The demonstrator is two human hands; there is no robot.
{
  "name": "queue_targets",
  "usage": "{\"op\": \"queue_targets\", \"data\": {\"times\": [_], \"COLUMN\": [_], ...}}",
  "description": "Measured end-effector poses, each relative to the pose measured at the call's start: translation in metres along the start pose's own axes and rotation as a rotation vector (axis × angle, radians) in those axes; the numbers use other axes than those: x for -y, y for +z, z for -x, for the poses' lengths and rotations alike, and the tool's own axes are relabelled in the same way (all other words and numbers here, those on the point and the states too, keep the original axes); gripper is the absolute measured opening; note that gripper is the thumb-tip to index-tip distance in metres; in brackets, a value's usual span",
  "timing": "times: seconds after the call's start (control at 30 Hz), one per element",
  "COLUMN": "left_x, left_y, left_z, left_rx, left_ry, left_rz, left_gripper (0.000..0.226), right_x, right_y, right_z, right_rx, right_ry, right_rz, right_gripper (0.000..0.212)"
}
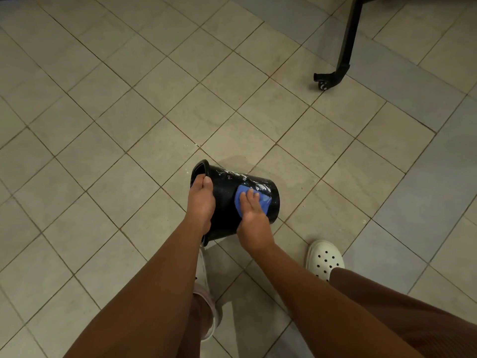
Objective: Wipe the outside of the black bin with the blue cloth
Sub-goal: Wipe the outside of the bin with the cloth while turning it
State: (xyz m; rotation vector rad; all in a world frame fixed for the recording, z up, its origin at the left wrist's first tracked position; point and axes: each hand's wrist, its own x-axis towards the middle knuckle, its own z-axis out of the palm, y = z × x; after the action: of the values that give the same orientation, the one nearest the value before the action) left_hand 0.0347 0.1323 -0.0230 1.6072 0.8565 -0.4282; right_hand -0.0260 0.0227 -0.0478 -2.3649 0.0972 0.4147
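The black bin looks like smooth, glossy plastic, with white, wet-looking smears on its side just beyond the right hand. Under that hand's fingers the blue cloth is soft and matt. The floor is pale tile with a dull sheen. Right of that hand, a white clog looks like smooth moulded plastic.

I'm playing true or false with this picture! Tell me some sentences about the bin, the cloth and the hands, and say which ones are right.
1. The blue cloth lies against the outside of the black bin. True.
2. The bin stands upright. False: it is tipped on its side.
3. The left hand grips the bin's rim. True.
4. The right hand reaches inside the bin. False: it presses the cloth on the outer wall.
5. The shoe is red. False: it is white.
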Motion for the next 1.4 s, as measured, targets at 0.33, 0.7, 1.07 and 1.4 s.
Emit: {"op": "queue_targets", "data": {"times": [0.33,0.7,1.07,1.4], "left_x": [0.003,-0.002,-0.006,-0.006], "left_y": [0.003,-0.001,0.002,0.001], "left_z": [0.002,0.002,0.005,0.006], "left_rx": [-0.001,0.018,0.037,0.022], "left_ry": [0.027,0.056,0.064,0.050], "left_rz": [0.042,0.024,0.009,0.009], "left_gripper": [0.037,0.038,0.035,0.033], "right_x": [-0.006,-0.011,-0.010,-0.017], "right_y": [-0.007,-0.006,0.006,0.014], "right_z": [-0.016,-0.017,0.007,0.004], "right_rx": [0.014,-0.005,-0.252,-0.197], "right_ry": [0.017,-0.064,0.034,0.022], "right_rz": [-0.053,-0.030,-0.120,-0.134], "right_gripper": [0.068,0.069,0.052,0.049]}}
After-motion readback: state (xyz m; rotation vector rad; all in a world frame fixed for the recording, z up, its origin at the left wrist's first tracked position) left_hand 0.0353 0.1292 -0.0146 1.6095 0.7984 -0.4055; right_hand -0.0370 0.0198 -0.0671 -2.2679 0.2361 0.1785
